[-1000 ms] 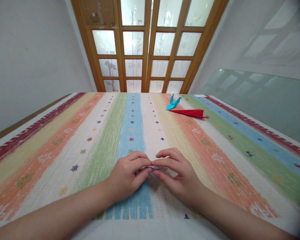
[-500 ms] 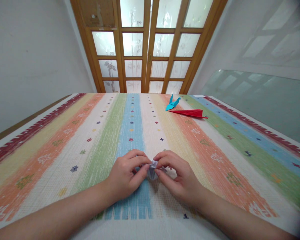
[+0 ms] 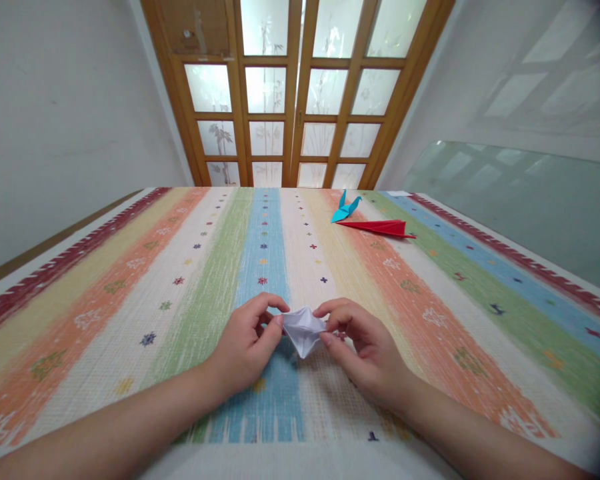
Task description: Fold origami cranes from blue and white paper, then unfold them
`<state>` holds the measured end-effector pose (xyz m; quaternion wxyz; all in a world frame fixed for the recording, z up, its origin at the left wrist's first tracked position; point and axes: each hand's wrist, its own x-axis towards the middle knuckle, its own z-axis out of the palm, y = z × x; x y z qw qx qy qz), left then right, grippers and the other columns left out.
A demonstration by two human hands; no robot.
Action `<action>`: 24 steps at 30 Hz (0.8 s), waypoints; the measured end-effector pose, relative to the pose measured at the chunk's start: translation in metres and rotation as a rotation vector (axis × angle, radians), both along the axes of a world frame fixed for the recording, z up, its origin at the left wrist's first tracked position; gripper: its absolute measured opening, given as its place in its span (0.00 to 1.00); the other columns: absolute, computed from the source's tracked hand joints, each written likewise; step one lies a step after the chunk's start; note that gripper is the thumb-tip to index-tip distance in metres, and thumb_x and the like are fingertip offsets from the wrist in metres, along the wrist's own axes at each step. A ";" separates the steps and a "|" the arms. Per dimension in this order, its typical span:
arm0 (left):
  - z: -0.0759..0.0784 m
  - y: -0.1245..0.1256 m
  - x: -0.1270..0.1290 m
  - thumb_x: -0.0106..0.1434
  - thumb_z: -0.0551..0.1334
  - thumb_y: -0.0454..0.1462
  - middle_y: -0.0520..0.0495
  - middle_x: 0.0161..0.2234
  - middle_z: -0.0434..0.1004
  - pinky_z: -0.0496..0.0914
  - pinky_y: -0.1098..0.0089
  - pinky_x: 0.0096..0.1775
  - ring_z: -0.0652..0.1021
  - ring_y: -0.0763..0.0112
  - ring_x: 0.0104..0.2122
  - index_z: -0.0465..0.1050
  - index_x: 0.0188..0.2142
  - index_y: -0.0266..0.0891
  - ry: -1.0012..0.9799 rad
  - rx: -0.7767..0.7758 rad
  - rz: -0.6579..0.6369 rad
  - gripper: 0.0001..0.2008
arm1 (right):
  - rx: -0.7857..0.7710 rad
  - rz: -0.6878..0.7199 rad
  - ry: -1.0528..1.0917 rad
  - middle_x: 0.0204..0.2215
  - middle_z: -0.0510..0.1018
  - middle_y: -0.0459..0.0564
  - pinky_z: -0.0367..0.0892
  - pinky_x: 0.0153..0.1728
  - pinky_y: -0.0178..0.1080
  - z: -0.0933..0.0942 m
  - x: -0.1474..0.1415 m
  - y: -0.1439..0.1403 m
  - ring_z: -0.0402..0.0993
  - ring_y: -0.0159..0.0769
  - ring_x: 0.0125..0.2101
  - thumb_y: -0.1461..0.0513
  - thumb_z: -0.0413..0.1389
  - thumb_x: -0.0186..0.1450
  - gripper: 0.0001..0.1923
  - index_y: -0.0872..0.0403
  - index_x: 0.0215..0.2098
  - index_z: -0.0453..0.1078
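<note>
A small folded piece of white paper [image 3: 303, 329] hangs just above the striped tablecloth [image 3: 130, 300], pinched from both sides. My left hand [image 3: 247, 343] grips its left corner between thumb and fingers. My right hand [image 3: 363, 350] grips its right corner the same way. The paper spreads into a pointed shape, tip down toward me.
A blue paper crane [image 3: 346, 207] and a flat red folded paper [image 3: 380, 227] lie at the far middle-right of the table. Wooden glass-paned doors [image 3: 290, 93] stand behind the table. A leaning glass sheet [image 3: 510, 200] is at the right.
My hands have drawn apart a little and lifted, and the white paper, earlier bunched and mostly hidden between my fingertips, has opened out wider.
</note>
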<state>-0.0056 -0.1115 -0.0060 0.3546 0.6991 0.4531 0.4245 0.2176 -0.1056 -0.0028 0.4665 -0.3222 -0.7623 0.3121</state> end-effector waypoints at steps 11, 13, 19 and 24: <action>0.001 0.001 0.005 0.67 0.58 0.34 0.47 0.43 0.80 0.73 0.67 0.41 0.80 0.67 0.39 0.74 0.47 0.40 0.046 -0.066 -0.057 0.10 | 0.116 0.171 -0.123 0.41 0.77 0.50 0.69 0.46 0.45 0.006 -0.004 -0.002 0.74 0.39 0.43 0.70 0.56 0.64 0.08 0.50 0.37 0.66; 0.001 0.002 0.004 0.67 0.57 0.33 0.47 0.43 0.81 0.72 0.66 0.45 0.79 0.66 0.43 0.75 0.46 0.40 0.043 -0.062 -0.063 0.11 | 0.102 0.174 -0.123 0.40 0.77 0.50 0.69 0.46 0.45 0.006 -0.003 -0.002 0.74 0.38 0.42 0.70 0.55 0.64 0.09 0.50 0.37 0.65; 0.003 0.003 0.003 0.68 0.55 0.34 0.49 0.41 0.81 0.71 0.68 0.40 0.78 0.69 0.34 0.77 0.47 0.41 0.039 -0.122 -0.032 0.13 | 0.088 0.108 -0.103 0.35 0.77 0.48 0.68 0.37 0.41 0.002 0.000 0.001 0.73 0.36 0.36 0.71 0.54 0.64 0.12 0.50 0.42 0.70; 0.002 0.004 0.002 0.69 0.55 0.35 0.49 0.37 0.80 0.69 0.71 0.34 0.75 0.71 0.29 0.77 0.45 0.40 -0.002 -0.152 -0.057 0.13 | 0.177 0.176 -0.117 0.35 0.78 0.49 0.68 0.40 0.43 0.005 0.002 0.004 0.73 0.37 0.37 0.73 0.53 0.63 0.20 0.49 0.48 0.74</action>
